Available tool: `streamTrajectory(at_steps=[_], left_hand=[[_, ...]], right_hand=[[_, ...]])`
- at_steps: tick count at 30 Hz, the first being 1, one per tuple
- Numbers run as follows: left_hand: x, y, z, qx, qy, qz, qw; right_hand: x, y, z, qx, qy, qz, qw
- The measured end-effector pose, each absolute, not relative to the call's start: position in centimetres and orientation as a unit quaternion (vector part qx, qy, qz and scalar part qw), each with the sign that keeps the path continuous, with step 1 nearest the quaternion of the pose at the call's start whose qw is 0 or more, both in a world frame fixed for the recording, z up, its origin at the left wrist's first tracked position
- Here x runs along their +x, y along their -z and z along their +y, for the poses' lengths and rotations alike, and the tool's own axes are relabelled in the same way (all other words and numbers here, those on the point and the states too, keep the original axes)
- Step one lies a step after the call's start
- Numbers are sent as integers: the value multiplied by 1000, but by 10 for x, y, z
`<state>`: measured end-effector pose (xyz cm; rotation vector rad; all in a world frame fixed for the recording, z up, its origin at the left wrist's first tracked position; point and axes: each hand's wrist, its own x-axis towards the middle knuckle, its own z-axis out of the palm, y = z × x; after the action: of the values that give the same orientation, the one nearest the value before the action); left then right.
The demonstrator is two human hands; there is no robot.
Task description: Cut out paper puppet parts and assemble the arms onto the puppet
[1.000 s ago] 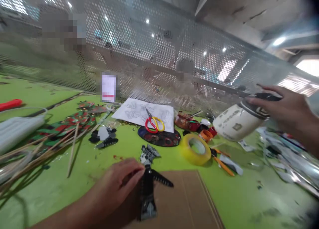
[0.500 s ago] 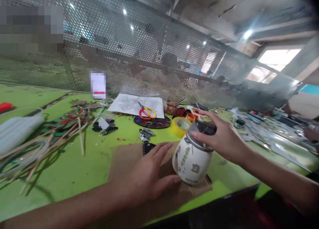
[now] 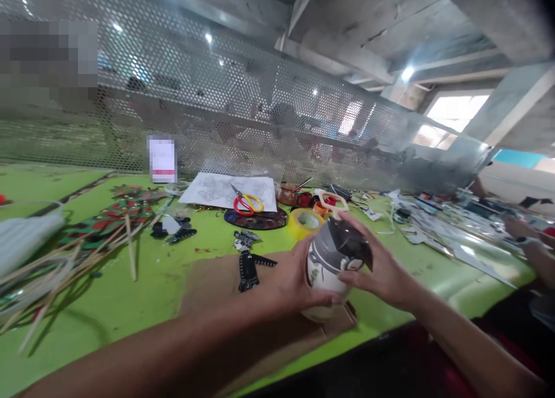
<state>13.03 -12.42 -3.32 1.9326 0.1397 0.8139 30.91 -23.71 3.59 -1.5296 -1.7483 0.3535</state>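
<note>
A white water bottle with a grey lid and a beige carry loop stands slightly tilted over a sheet of brown cardboard. My left hand wraps round the bottle's body from the left, thumb across its front. Against the lid from the right, my right hand grips with its thumb near the front catch. The lid looks closed. Beside my left hand, a black-and-white cut-out figure lies partly on the cardboard. Most of the bottle's lower part is hidden behind my left hand.
Behind the bottle are a roll of yellow tape, red-and-yellow scissors on paper, and a dark palette. Thin wooden sticks lie left. A perforated metal screen borders the green table. Another person's hand shows far right.
My left hand has risen from the cardboard beside the bottle and closed round its body. My right hand has shifted round the lid, and the bottle has turned, its lid catch now facing me.
</note>
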Motion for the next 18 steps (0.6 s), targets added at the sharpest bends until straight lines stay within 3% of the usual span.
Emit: streamTrajectory(at_steps=[8,18], left_hand=[[124,24,-125,802,-322,74,497],[115,14,-125,769,-276,25,577]], right_hand=[[296,-25,-241,-569,-252,-610,491],[279,-1,-240,-588,-159,-552,570]])
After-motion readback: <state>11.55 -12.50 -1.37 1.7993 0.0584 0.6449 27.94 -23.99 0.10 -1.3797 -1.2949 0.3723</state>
